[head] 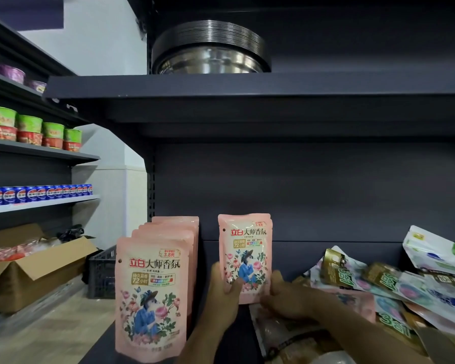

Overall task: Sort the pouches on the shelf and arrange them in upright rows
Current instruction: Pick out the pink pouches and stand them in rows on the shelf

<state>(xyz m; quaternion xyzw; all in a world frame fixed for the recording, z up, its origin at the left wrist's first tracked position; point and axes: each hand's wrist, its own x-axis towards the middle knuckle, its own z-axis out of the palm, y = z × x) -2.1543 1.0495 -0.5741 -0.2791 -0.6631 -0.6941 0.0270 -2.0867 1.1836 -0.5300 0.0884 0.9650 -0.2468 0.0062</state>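
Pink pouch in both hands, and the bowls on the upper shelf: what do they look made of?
The pink pouch looks like flexible printed plastic film with a soft sheen; its sealed edges show. The bowls look like polished metal, probably stainless steel: mirror reflections, stacked thin rims.

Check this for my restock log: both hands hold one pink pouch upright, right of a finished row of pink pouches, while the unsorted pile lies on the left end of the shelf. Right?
One detail is off. In the head view the unsorted pile lies on the right end of the shelf, not the left. The rest stands: the left hand and right hand hold one pink pouch upright, right of the row of pink pouches.
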